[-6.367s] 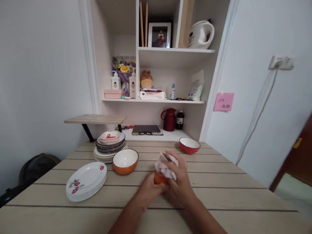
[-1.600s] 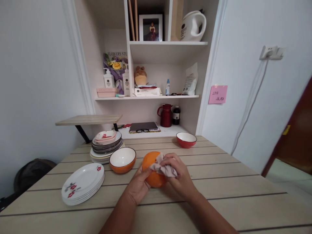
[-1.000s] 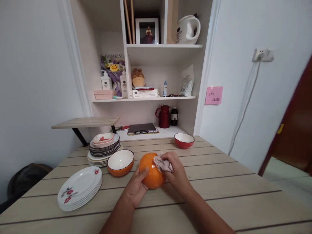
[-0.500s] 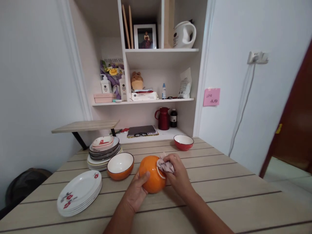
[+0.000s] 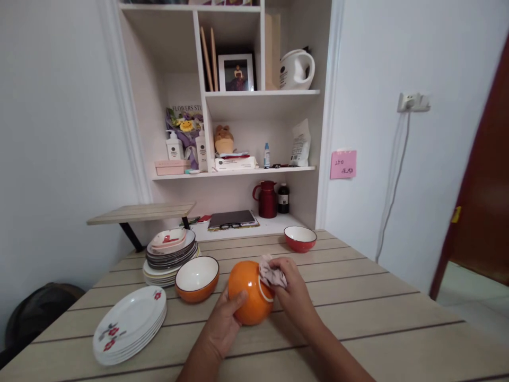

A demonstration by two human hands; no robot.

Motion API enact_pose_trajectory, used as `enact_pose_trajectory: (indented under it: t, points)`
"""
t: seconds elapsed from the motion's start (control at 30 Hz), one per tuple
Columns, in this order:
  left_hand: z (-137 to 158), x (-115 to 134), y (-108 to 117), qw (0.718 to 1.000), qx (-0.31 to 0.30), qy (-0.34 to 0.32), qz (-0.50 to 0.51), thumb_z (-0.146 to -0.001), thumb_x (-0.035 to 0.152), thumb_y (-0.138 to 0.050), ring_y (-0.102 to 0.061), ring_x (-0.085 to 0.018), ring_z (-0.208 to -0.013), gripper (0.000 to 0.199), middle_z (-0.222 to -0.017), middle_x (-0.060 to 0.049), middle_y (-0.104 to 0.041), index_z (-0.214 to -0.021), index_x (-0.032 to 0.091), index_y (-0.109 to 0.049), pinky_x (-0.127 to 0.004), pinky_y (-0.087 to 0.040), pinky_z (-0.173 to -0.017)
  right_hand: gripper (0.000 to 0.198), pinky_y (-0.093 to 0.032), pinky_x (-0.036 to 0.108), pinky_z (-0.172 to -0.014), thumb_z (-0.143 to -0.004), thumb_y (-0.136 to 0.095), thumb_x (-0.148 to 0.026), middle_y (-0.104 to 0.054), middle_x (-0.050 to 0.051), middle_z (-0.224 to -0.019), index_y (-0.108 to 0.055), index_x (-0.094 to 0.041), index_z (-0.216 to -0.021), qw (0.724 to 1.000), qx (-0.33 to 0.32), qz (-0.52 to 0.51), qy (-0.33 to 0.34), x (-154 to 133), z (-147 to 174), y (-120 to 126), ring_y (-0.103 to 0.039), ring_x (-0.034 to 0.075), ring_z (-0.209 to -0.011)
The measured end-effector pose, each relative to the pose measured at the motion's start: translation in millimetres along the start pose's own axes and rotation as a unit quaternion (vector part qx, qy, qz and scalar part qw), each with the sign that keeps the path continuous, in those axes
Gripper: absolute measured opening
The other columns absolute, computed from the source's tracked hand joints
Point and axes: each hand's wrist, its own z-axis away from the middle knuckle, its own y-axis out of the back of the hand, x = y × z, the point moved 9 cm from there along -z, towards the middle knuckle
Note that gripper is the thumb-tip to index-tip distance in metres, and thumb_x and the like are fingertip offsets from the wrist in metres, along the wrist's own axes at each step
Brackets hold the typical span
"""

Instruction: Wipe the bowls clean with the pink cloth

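My left hand (image 5: 227,318) grips an orange bowl (image 5: 247,297) from its left side, thumb across the glazed outside. The bowl is tilted so its underside and pale foot ring face right; its inside is hidden. In my right hand (image 5: 293,289) a crumpled pinkish-grey cloth (image 5: 272,272) is pinched, pressed against the bowl near the foot ring. Just left of the held bowl, a second orange bowl (image 5: 197,277) with a white inside stands upright on the wooden table (image 5: 358,318). A red bowl (image 5: 300,239) stands upright farther back on the right.
White flowered plates (image 5: 131,323) are stacked at the front left. Behind them rises a mixed stack of plates (image 5: 170,260) with small dishes on top, close to a raised wooden stand (image 5: 141,211). A laptop (image 5: 233,218) and a red jug (image 5: 266,200) occupy the back shelf.
The view has tipped up slightly, so everything sits lower in the picture. Both hands keep their hold on the orange bowl and the cloth, and the foot ring shows a little more.
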Motion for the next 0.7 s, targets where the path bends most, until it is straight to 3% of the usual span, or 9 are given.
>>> enact_pose_trajectory:
  t: [0.13, 0.27, 0.33, 0.43, 0.5, 0.6, 0.7]
  points:
    - [2.1, 7.3, 2.5, 0.999, 0.032, -0.025, -0.015, -0.067, 0.036, -0.094, -0.073, -0.031, -0.103, 0.075, -0.107, -0.014, -0.079, -0.133, 0.018, -0.065, -0.04, -0.053, -0.096, 0.027, -0.055, 0.047, -0.091, -0.082, -0.06, -0.018, -0.067, 0.008, -0.108, -0.068, -0.025, -0.107, 0.998, 0.038, -0.027, -0.05, 23.3, -1.6, 10.4, -0.064, 0.029, -0.101]
    - [3.1, 13.8, 4.0, 0.995, 0.052, -0.054, -0.072, -0.065, 0.033, -0.095, -0.072, -0.027, -0.094, 0.06, -0.104, -0.013, -0.079, -0.118, 0.015, -0.074, -0.034, -0.054, -0.087, 0.027, -0.052, 0.048, -0.1, -0.093, -0.059, -0.027, -0.063, 0.009, -0.122, -0.071, -0.029, -0.118, 0.996, 0.081, -0.022, 0.007, 1.0, 0.9, 22.8, -0.059, 0.03, -0.118]
    - [2.6, 11.3, -3.9, 0.991, 0.027, -0.055, -0.117, -0.065, 0.03, -0.095, -0.071, -0.025, -0.09, 0.05, -0.103, -0.013, -0.079, -0.109, 0.014, -0.077, -0.031, -0.053, -0.083, 0.028, -0.053, 0.045, -0.097, -0.094, -0.059, -0.026, -0.06, 0.009, -0.123, -0.074, -0.033, -0.117, 0.997, 0.054, -0.021, 0.052, -18.6, 4.5, 18.0, -0.059, 0.03, -0.118]
    - [1.7, 1.9, -22.0, 0.979, -0.036, -0.046, -0.195, -0.061, 0.025, -0.095, -0.069, -0.025, -0.088, 0.044, -0.097, -0.01, -0.078, -0.101, 0.014, -0.079, -0.03, -0.052, -0.082, 0.03, -0.054, 0.043, -0.093, -0.091, -0.062, -0.023, -0.059, 0.007, -0.121, -0.077, -0.037, -0.112, 0.991, -0.04, -0.011, 0.127, -44.6, 13.0, -3.0, -0.061, 0.028, -0.112]
    - [1.3, -1.2, -26.2, 0.97, -0.045, -0.049, -0.234, -0.059, 0.023, -0.095, -0.067, -0.024, -0.087, 0.044, -0.094, -0.007, -0.077, -0.1, 0.016, -0.08, -0.029, -0.051, -0.081, 0.029, -0.051, 0.046, -0.097, -0.089, -0.064, -0.023, -0.059, 0.007, -0.123, -0.078, -0.038, -0.108, 0.986, -0.075, 0.01, 0.149, -48.2, 15.1, -13.0, -0.06, 0.029, -0.114]
    - [-0.1, -3.8, -21.6, 0.963, -0.041, -0.043, -0.263, -0.061, 0.032, -0.094, -0.06, -0.018, -0.074, 0.038, -0.082, -0.004, -0.073, -0.091, 0.016, -0.079, -0.026, -0.047, -0.071, 0.026, -0.051, 0.047, -0.099, -0.092, -0.058, -0.025, -0.056, 0.008, -0.126, -0.079, -0.034, -0.105, 0.997, -0.028, -0.009, 0.068, -21.0, 2.7, -4.9, -0.057, 0.029, -0.118]
    - [-2.5, -7.5, -15.6, 0.961, -0.058, -0.03, -0.27, -0.064, 0.042, -0.093, -0.057, -0.017, -0.073, 0.041, -0.082, -0.005, -0.071, -0.09, 0.014, -0.077, -0.025, -0.045, -0.068, 0.018, -0.055, 0.045, -0.092, -0.091, -0.062, -0.034, -0.06, 0.008, -0.11, -0.079, -0.029, -0.096, 0.999, 0.036, -0.04, -0.009, 9.4, -9.1, 12.4, -0.061, 0.028, -0.107]
